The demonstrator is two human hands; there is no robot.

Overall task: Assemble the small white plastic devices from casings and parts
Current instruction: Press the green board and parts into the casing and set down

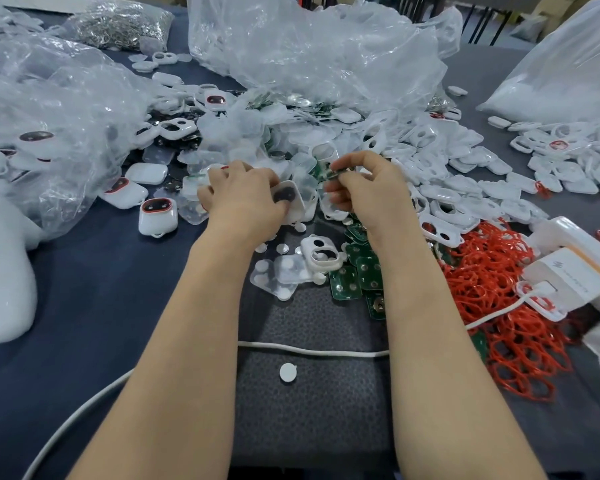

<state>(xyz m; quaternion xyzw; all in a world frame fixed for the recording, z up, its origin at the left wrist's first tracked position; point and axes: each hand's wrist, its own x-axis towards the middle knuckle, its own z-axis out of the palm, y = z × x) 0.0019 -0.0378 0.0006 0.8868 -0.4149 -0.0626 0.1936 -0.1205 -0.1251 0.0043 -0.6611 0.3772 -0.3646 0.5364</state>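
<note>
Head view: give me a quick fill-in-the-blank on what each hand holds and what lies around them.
1. The right hand pinches a small circuit board coloured ____.
2. The left hand grips a ____ casing with dark round windows.
3. The pile of loops beside the right forearm is coloured ____.
4. A finished device with a red-rimmed window sits to the ____ of the left hand.

Missing words: green; white; red; left.

Dark blue-grey table (94,289) fills view; black metal legs (492,24) behind; even light.
</note>
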